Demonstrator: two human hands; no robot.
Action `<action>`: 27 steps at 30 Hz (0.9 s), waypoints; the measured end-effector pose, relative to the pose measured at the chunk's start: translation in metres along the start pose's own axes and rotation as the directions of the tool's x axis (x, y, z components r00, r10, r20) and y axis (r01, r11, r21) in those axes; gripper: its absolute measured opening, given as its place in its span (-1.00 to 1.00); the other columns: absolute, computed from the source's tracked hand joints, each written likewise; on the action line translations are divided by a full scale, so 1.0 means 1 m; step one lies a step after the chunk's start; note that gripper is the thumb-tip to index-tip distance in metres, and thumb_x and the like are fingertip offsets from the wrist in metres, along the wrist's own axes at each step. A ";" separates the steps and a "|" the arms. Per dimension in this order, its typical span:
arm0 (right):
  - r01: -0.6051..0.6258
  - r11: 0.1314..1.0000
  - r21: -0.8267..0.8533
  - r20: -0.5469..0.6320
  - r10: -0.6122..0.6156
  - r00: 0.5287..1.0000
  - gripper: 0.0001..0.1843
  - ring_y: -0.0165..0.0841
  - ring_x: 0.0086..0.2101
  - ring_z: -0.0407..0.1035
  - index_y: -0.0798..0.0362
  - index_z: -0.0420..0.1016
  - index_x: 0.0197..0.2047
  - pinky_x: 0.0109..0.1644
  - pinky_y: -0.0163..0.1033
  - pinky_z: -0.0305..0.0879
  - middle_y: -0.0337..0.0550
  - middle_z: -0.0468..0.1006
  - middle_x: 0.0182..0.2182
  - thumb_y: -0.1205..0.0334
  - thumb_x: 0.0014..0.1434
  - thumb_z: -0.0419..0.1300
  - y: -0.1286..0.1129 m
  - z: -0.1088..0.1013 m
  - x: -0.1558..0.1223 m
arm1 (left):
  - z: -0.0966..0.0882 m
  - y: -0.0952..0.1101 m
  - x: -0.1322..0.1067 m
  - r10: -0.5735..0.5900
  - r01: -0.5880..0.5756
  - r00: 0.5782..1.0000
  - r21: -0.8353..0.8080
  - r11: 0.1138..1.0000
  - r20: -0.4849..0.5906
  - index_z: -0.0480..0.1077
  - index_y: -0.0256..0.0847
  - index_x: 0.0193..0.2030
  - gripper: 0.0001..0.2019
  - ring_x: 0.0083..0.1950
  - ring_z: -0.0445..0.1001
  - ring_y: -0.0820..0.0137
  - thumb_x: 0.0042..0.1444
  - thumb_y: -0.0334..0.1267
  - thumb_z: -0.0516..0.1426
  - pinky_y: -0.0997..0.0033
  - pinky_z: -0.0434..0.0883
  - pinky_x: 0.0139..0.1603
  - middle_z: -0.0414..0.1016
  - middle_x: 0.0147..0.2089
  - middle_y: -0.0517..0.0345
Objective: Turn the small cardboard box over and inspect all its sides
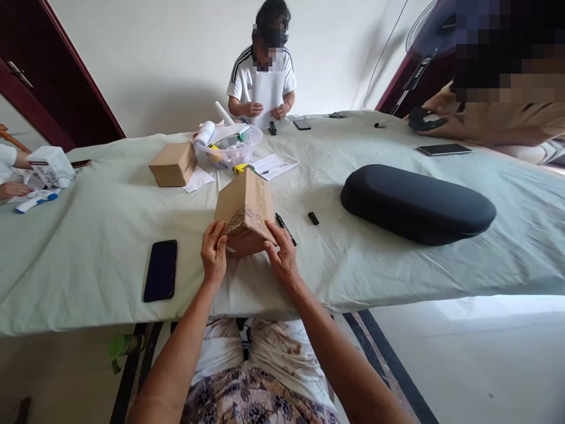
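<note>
Head view shows one cardboard box (245, 212), tilted, at the near middle of the tabletop (375, 265). Both grips are closed on it: the left hand (215, 250) pinches its left edge and the right hand (282, 256) its near right corner. One second box (170, 165) stands farther left, beside one basin (238, 158). One black pen (286, 229) and one small black piece (313, 218) lie at right of the held box, one long black case (417, 203) farther right, one phone (160, 271) near left.
</note>
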State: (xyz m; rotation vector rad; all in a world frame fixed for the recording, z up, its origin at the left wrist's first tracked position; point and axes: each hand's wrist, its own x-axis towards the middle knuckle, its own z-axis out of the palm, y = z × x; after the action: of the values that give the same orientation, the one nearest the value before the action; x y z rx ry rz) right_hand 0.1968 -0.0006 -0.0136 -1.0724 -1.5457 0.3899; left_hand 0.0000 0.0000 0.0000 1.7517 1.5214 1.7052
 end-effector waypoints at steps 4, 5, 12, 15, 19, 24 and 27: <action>0.016 0.998 0.056 0.043 -0.018 0.999 -0.44 -0.10 0.06 0.44 -0.02 0.37 0.26 0.03 -0.02 0.46 0.06 0.54 0.09 -0.16 0.35 0.05 -0.010 0.021 0.010 | -0.001 -0.012 -0.004 -0.014 0.014 0.999 -0.002 1.000 -0.047 0.47 -0.24 0.17 -0.45 0.29 0.44 0.20 0.39 0.12 -0.09 0.14 0.31 0.35 0.50 0.22 -0.19; 0.015 0.998 0.064 0.041 -0.018 0.999 -0.43 -0.10 0.06 0.44 -0.02 0.37 0.25 -0.01 -0.04 0.47 0.06 0.53 0.11 -0.17 0.33 0.06 -0.010 0.026 0.012 | -0.002 -0.014 -0.005 -0.018 0.020 0.998 0.030 0.999 -0.061 0.47 -0.26 0.16 -0.45 0.27 0.46 0.18 0.40 0.10 -0.11 0.12 0.32 0.33 0.52 0.20 -0.21; -0.127 0.991 0.032 0.111 0.122 0.986 -0.24 -0.26 -0.36 0.40 0.10 0.16 0.38 -0.31 -0.19 0.36 -0.13 0.54 -0.28 -0.11 0.25 0.15 0.008 0.037 0.007 | -0.006 -0.025 -0.014 -0.075 0.071 0.997 0.193 0.979 0.009 0.47 -0.26 0.06 -0.47 -0.01 0.60 0.16 0.39 0.09 -0.14 0.22 0.47 0.03 0.63 -0.05 -0.16; -0.164 0.982 -0.089 0.263 0.182 0.948 -0.37 -0.32 -0.48 0.29 0.07 0.25 0.31 -0.34 -0.24 0.29 -0.32 0.38 -0.49 0.01 0.25 0.17 0.009 0.029 0.002 | -0.003 -0.028 -0.015 -0.104 0.092 0.994 0.213 0.973 0.045 0.46 -0.23 0.03 -0.51 -0.07 0.61 0.17 0.40 0.04 -0.15 0.25 0.48 -0.04 0.64 -0.12 -0.11; -0.090 0.971 -0.222 0.283 0.152 0.947 -0.48 -0.30 -0.41 0.31 0.05 0.33 0.21 -0.28 -0.23 0.28 -0.23 0.44 -0.38 0.09 0.22 0.21 0.008 0.025 -0.004 | -0.001 -0.030 -0.015 -0.097 0.086 0.994 0.201 0.976 0.043 0.45 -0.22 0.05 -0.54 -0.04 0.60 0.16 0.40 0.00 -0.14 0.25 0.47 -0.02 0.63 -0.08 -0.12; -0.054 0.977 -0.205 0.284 0.112 0.952 -0.49 -0.30 -0.41 0.31 0.06 0.32 0.23 -0.29 -0.23 0.28 -0.23 0.46 -0.38 0.11 0.25 0.19 0.012 0.027 -0.007 | -0.003 -0.028 -0.014 -0.123 0.113 0.991 0.172 0.979 0.048 0.45 -0.23 0.04 -0.55 -0.06 0.58 0.17 0.39 0.00 -0.13 0.27 0.44 -0.04 0.62 -0.09 -0.12; 0.000 0.997 -0.073 0.344 0.025 0.939 -0.39 -0.33 -0.43 0.31 0.05 0.22 0.36 -0.28 -0.23 0.31 -0.27 0.44 -0.40 0.08 0.30 0.16 0.017 0.026 -0.009 | -0.005 -0.027 -0.014 -0.188 0.189 0.982 0.164 0.968 -0.022 0.45 -0.22 -0.01 -0.56 -0.19 0.55 0.20 0.38 -0.01 -0.14 0.30 0.40 -0.17 0.60 -0.20 -0.06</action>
State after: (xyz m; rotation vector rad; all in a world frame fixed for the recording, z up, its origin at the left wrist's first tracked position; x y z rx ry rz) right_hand 0.1793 0.0096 -0.0392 -1.1119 -1.8759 0.5576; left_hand -0.0139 -0.0019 -0.0270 1.6167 1.8152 1.5323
